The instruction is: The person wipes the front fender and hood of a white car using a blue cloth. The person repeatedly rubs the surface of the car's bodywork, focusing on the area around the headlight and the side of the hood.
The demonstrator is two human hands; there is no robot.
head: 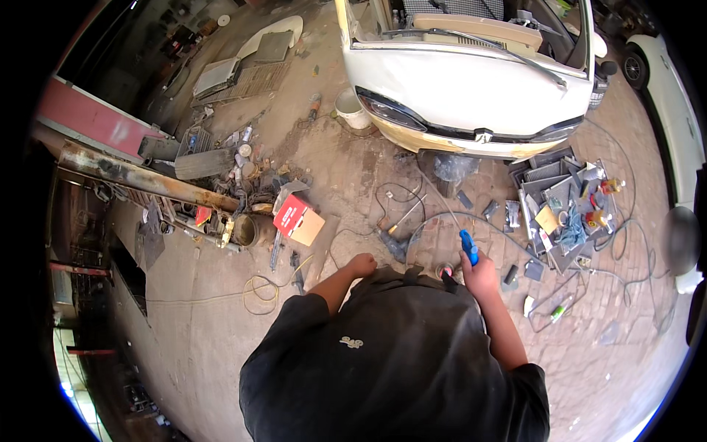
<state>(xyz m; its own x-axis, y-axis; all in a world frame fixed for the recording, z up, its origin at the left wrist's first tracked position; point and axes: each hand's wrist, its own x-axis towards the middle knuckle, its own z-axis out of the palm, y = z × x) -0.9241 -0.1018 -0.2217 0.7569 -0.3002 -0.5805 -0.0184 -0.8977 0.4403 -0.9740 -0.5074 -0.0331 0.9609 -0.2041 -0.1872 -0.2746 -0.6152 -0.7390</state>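
Observation:
My right hand [480,274] grips the blue handle [468,247] of a hand tool. From the handle a long thin rod [439,193] points away from me, towards the floor under the car's front bumper. My left hand [362,265] is curled into a fist by my waist, with nothing seen in it. Ahead stands a white car [475,83] with its windscreen opening bare and its lower bumper [406,138] patched in a yellowish colour. Between my hands and the car lie a dark power tool [393,245] and a screwdriver [407,214] with a yellowish handle.
A red and brown cardboard box [301,221] sits left, beside a heap of scrap parts [259,188]. On the right, a pile of dark panels [544,190] carries bottles [599,219] and a blue cloth [574,232]. Hoses [624,226] loop over the brick floor. A white bucket [352,110] stands near the car.

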